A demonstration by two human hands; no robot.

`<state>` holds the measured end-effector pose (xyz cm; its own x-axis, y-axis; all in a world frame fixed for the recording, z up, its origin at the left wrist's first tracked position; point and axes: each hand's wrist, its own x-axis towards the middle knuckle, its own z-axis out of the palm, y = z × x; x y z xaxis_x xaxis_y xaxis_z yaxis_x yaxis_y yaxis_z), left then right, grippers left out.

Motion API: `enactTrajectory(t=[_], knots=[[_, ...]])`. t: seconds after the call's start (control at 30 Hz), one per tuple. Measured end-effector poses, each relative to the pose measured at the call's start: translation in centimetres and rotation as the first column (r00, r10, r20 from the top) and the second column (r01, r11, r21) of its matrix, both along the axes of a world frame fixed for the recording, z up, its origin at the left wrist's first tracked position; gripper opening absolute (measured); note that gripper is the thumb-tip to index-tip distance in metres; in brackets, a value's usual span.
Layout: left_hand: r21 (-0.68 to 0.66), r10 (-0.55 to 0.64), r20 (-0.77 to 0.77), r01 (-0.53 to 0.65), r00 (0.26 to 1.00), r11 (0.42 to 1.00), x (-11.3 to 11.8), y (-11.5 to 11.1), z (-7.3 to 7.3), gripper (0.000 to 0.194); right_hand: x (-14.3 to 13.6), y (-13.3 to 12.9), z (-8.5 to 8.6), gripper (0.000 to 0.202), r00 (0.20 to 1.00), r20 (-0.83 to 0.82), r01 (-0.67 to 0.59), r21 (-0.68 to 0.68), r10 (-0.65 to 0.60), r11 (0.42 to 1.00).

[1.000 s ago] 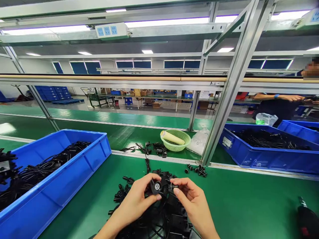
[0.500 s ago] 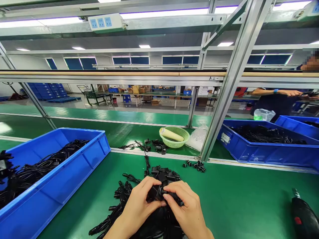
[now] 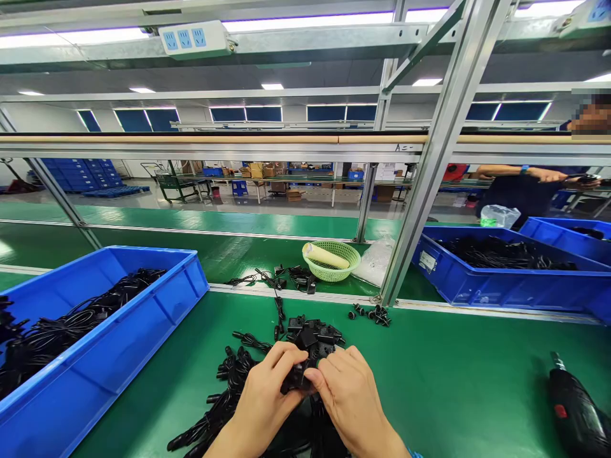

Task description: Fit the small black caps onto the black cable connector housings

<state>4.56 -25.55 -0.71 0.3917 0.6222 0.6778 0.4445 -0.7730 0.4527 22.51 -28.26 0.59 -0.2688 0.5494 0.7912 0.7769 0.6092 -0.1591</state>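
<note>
A black power adapter (image 3: 294, 378), mostly covered by fingers, is held over a pile of its kind. My left hand (image 3: 267, 394) is closed around its left side. From the right, my right hand (image 3: 351, 397) has its thumb pressed against the same adapter with the fingers curled. Behind and below both hands lie several black adapters (image 3: 310, 331) and bundled black cables (image 3: 233, 375) on the green work surface (image 3: 453, 381). Small round black parts (image 3: 379, 315) sit farther back, to the right of the pile.
On the left stands a blue bin (image 3: 143, 318) of black cables; another blue bin (image 3: 501, 289) is at the right. A power screwdriver (image 3: 573, 407) lies at the right. A green basket (image 3: 334, 273) and a metal post (image 3: 429, 165) stand beyond. A co-worker (image 3: 506, 191) is across the line.
My right hand has turned, its fingers now curled in and its thumb pushed against the adapter. The view has shifted slightly.
</note>
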Motion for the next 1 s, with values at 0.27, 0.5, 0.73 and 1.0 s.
enactTrajectory(t=[0.27,0.5,0.73,1.0], knots=[[0.023,0.008,-0.008,-0.008,1.000,1.000,-0.1,-0.2,0.1,0.042,0.2,-0.4,0.1,0.023,0.998,0.022,-0.054,-0.054,0.055,0.997],[-0.012,0.038,-0.033,-0.039,0.999,0.999,-0.5,-0.4,-0.8,0.035,-0.5,-0.1,-1.8,0.052,0.942,-0.312,-0.230,-0.331,0.124,0.915],[0.004,0.028,-0.072,-0.027,0.997,1.000,-1.5,-0.8,-1.6,0.038,-1.1,-0.7,-2.3,0.030,0.996,-0.085,-0.033,-0.053,0.029,0.998],[-0.136,0.090,-0.004,-0.090,0.996,0.987,-3.4,-1.9,-3.1,0.063,-4.1,-1.6,-3.6,0.046,0.949,-0.275,-0.175,-0.054,0.154,0.983]])
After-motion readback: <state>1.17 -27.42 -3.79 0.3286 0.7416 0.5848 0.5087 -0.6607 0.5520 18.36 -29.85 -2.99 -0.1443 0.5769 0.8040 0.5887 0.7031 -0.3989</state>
